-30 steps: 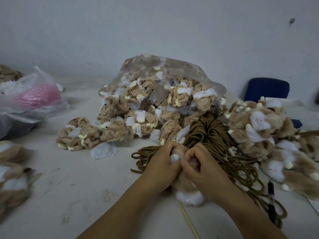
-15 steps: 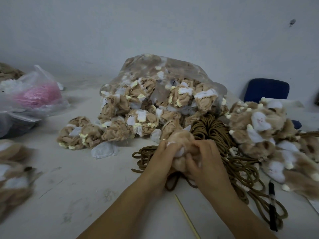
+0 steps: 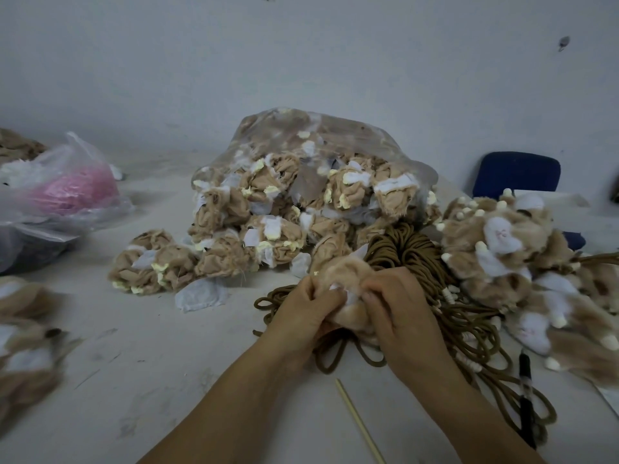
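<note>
A tan plush toy skin [image 3: 346, 274] with white patches is held above the table between both hands. My left hand [image 3: 304, 308] grips its left side with curled fingers. My right hand [image 3: 402, 313] pinches its right side, fingers curled into the fabric. Under the hands lies a bundle of brown cord [image 3: 412, 252]. A clear plastic bag [image 3: 321, 155] full of inside-out tan plush skins stands just behind, with several skins [image 3: 150, 262] spilled at its left.
Finished furry plush pieces [image 3: 502, 249] are heaped at the right. A thin wooden stick [image 3: 360, 421] lies near the front edge and a black pen [image 3: 526, 383] at the right. A bag with pink material [image 3: 67, 192] sits far left, a blue chair [image 3: 517, 172] behind right.
Both hands lifted the plush skin off the table and away from me, turning it so its tan furry side now bulges on top; the white end that hung low is tucked in.
</note>
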{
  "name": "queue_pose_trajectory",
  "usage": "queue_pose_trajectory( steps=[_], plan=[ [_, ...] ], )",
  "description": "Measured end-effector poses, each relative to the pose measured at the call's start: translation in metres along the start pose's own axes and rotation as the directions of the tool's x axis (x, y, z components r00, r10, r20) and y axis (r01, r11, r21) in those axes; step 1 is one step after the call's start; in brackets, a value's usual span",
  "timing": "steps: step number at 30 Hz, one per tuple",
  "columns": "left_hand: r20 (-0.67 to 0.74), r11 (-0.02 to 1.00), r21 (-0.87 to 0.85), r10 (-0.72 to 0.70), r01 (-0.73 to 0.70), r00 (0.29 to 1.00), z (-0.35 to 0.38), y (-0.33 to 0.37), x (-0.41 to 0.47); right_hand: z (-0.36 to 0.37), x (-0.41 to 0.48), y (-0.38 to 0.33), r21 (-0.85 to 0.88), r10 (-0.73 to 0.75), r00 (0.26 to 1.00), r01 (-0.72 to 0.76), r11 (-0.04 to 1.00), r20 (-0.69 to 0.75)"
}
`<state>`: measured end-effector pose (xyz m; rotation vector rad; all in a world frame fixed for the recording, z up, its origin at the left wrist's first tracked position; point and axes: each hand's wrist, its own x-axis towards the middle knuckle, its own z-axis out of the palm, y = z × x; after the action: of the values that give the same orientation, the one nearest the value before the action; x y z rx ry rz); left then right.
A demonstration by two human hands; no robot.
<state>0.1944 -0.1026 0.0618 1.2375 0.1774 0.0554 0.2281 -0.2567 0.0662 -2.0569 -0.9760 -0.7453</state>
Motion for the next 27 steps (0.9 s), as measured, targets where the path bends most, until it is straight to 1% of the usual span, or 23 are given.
queue_pose_trajectory(
  steps=[1, 3, 5, 7, 9, 10, 12, 13, 15, 17, 18, 20, 22, 25, 27],
  plan=[
    [-0.062, 0.991, 0.133, 0.032, -0.024, 0.998, 0.000, -0.001, 0.001, 0.001, 0.000, -0.003, 0.002, -0.019, 0.999, 0.019, 1.000, 0.028],
    [-0.147, 0.926, 0.362, 0.176, -0.113, 0.973, 0.002, -0.003, 0.002, 0.004, 0.000, -0.008, 0.002, -0.052, 0.997, 0.052, 0.999, 0.062],
    [-0.180, 0.842, 0.494, 0.343, -0.217, 0.922, 0.006, -0.005, 0.000, 0.006, 0.001, -0.009, 0.002, -0.069, 0.995, 0.069, 0.998, 0.073],
    [-0.199, 0.796, 0.544, 0.429, -0.265, 0.881, 0.009, -0.007, -0.002, 0.006, 0.001, -0.008, 0.023, -0.048, 0.997, 0.046, 0.999, 0.064],
    [-0.201, 0.794, 0.552, 0.422, -0.253, 0.884, 0.007, -0.009, -0.001, 0.006, -0.001, -0.006, 0.089, 0.038, 0.999, -0.040, 0.995, 0.027],
    [-0.183, 0.796, 0.561, 0.386, -0.226, 0.904, 0.006, -0.008, 0.000, 0.005, -0.002, -0.005, 0.125, 0.093, 0.996, -0.092, 0.988, 0.000],
    [-0.086, 0.831, 0.524, 0.269, -0.186, 0.959, 0.004, -0.007, 0.000, 0.002, -0.002, 0.000, 0.146, 0.170, 0.983, -0.159, 0.976, -0.065],
    [-0.011, 0.870, 0.462, 0.201, -0.173, 0.980, 0.004, -0.007, -0.001, 0.000, -0.002, 0.004, 0.139, 0.191, 0.977, -0.176, 0.974, -0.095],
    [0.107, 0.930, 0.345, 0.099, -0.130, 0.989, 0.006, -0.008, -0.003, -0.005, 0.000, 0.010, 0.112, 0.200, 0.971, -0.185, 0.976, -0.135],
    [0.173, 0.946, 0.303, 0.067, -0.118, 0.983, 0.006, -0.007, -0.005, -0.009, 0.001, 0.013, 0.075, 0.177, 0.974, -0.168, 0.983, -0.141],
    [0.185, 0.949, 0.293, 0.061, -0.115, 0.981, 0.005, -0.006, -0.006, -0.009, 0.001, 0.013, 0.064, 0.165, 0.977, -0.158, 0.985, -0.135],
    [0.132, 0.945, 0.308, 0.070, -0.108, 0.989, 0.003, -0.005, -0.006, -0.007, -0.001, 0.010, 0.040, 0.124, 0.986, -0.120, 0.992, -0.108],
    [0.019, 0.933, 0.344, 0.100, -0.101, 0.995, 0.005, -0.006, -0.004, -0.003, -0.003, 0.005, -0.008, 0.043, 0.997, -0.044, 0.999, -0.064],
    [-0.145, 0.906, 0.405, 0.197, -0.123, 0.970, 0.008, -0.008, -0.004, 0.000, -0.001, -0.003, -0.018, -0.057, 0.998, 0.058, 0.998, 0.026],
    [-0.202, 0.884, 0.451, 0.237, -0.124, 0.950, 0.008, -0.009, -0.003, 0.002, 0.000, -0.006, -0.027, -0.089, 0.995, 0.090, 0.996, 0.047]
  ],
)
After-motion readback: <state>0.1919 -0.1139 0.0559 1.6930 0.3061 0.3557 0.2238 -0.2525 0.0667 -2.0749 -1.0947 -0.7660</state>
